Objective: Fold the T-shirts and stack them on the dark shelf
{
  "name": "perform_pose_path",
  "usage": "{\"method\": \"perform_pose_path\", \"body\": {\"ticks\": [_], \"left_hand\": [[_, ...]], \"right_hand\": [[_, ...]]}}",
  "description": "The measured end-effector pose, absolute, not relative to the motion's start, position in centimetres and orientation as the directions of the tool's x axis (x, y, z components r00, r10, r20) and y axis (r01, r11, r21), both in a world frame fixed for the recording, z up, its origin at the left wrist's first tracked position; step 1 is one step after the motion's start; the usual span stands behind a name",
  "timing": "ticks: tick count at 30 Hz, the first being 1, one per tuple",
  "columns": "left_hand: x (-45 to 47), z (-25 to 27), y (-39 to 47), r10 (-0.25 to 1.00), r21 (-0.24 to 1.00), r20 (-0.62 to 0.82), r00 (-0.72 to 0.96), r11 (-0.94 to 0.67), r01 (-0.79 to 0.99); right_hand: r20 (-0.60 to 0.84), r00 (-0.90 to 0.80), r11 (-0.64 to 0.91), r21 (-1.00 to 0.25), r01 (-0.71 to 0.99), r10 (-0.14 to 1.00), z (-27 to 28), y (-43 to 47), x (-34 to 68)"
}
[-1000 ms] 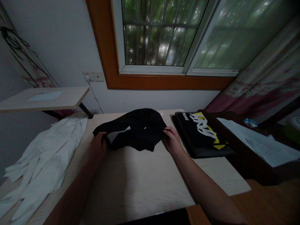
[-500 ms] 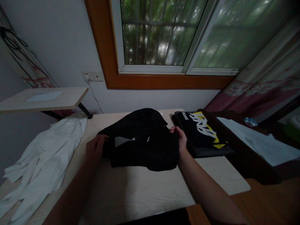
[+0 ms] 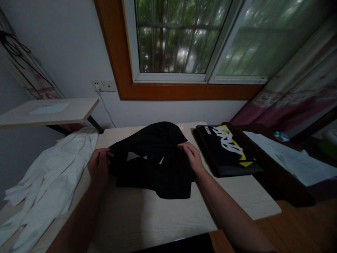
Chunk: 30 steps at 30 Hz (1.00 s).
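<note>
A black garment [image 3: 154,172], loosely bunched and partly folded, lies on the pale wood table [image 3: 147,225] in front of me. Pale grey and white patches show in its middle; I cannot tell whether they are print or table seen through gaps. My left hand [image 3: 100,163] pinches the garment's left edge between thumb and fingers. At its upper right edge, my right hand [image 3: 191,153] grips the cloth with closed fingertips. The garment's lower right part hangs over toward me as a squared flap.
Folded black clothes [image 3: 226,151] with a white and yellow print lie to the right. A crumpled white garment [image 3: 55,179] covers the table's left side, beside a low raised shelf [image 3: 79,105]. Paper sheets [image 3: 289,154] rest on dark furniture at the far right.
My right hand has moved left and a little up along the garment. My left hand has shifted slightly left and up, and the lower flap has slid left and toward me.
</note>
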<state>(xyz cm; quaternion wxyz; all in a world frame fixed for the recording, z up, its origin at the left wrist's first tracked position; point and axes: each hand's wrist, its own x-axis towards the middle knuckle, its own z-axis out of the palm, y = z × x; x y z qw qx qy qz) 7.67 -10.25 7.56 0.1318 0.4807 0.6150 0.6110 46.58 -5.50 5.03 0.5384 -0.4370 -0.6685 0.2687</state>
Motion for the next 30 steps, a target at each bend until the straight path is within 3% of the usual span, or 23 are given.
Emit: {"method": "perform_pose_path", "body": {"ticks": [6,10,14,19,24,30], "left_hand": [[6.7,6.4,-9.0,0.693,0.901,0.420,-0.586,-0.241,0.361],[6.4,5.7,-8.5,0.659,0.887,0.458,-0.597,-0.295,0.355],[5.9,5.7,-8.4,0.654,0.829,0.555,-0.515,-0.382,0.409],[5.6,5.5,-8.1,0.641,0.621,0.728,-0.241,-0.468,0.629],[5.9,3.4,-6.9,0.716,0.591,0.688,-0.120,-0.456,0.665],[5.4,1.7,-6.4,0.845,0.453,0.533,-0.035,-0.251,0.855]], "right_hand": [[0.407,-0.457,0.610,-0.579,0.541,0.791,4.5,-5.6,45.5],[0.311,-0.542,0.624,-0.420,0.659,0.781,4.0,-5.7,45.2],[0.283,-0.510,0.583,-0.371,0.723,0.812,3.8,-5.5,45.5],[0.304,-0.401,0.500,-0.428,0.753,0.864,3.4,-4.8,46.6],[0.372,-0.280,0.449,-0.525,0.723,0.885,2.7,-4.0,47.5],[0.425,-0.124,0.347,-0.500,0.794,0.897,1.9,-3.4,48.3]]}}
